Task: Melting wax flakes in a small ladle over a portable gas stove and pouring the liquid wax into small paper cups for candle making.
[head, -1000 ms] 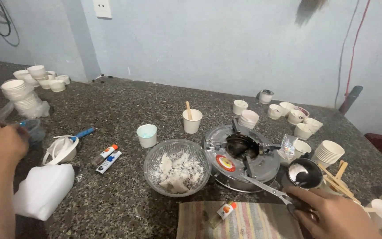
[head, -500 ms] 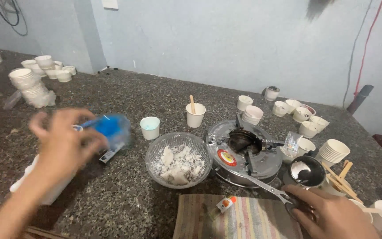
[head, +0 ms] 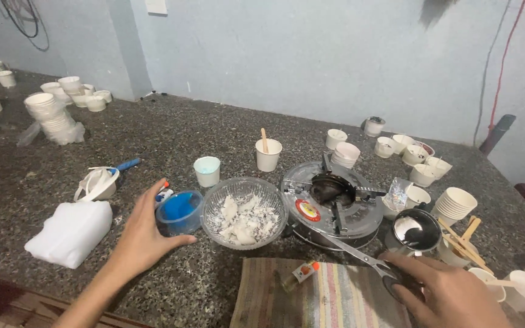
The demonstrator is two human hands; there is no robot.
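My left hand [head: 143, 235] curls around a clear plastic cup with blue contents [head: 179, 212], which sits on the speckled counter [head: 171, 136] just left of a glass bowl of white chunks [head: 243, 212]. My right hand [head: 451, 293] grips the dark handles of metal scissors [head: 360, 256] at the lower right. The scissor blades point up-left toward a round silver gas stove [head: 332, 204]. A small metal pot [head: 418, 231] stands just above my right hand. A striped cloth [head: 329, 299] lies in front, with a small orange-capped bottle [head: 299, 274] on it.
A white plastic bag [head: 71, 231] and a white cup with a blue-handled tool [head: 98, 181] lie at the left. A pale blue cup [head: 206, 171] and a paper cup with a wooden stick [head: 268, 154] stand behind the bowl. Paper cup stacks [head: 454, 206] and wooden sticks [head: 466, 242] crowd the right.
My left hand reached to the far left, picked up the blue-filled cup, carried it right and set it down beside the glass bowl. My right hand stayed on the scissors.
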